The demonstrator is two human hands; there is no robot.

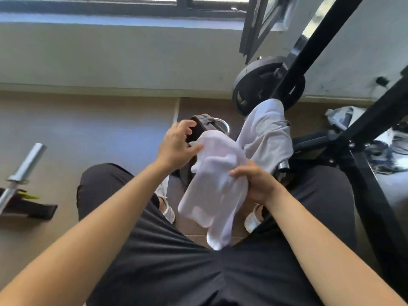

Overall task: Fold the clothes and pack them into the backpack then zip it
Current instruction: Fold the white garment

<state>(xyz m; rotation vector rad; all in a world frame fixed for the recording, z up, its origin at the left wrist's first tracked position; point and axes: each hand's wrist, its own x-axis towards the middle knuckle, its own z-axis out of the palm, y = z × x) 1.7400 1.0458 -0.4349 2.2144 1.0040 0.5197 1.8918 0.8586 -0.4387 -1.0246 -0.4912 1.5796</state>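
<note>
A folded white garment (215,188) hangs between my knees, blurred by motion. My right hand (254,182) is shut on its right edge. My left hand (176,146) grips the rim of the dark backpack (199,124) on the floor, with its thumb touching the top of the white garment. Most of the backpack is hidden behind the garment and my left hand. A light grey garment (267,138) is draped over the black rack just right of the backpack.
A black weight plate (249,85) leans on the black steel frame (364,129) at the right. More clothes (340,115) lie behind the frame. A steel barbell end (26,166) lies on the floor at left. A wall and window run along the back.
</note>
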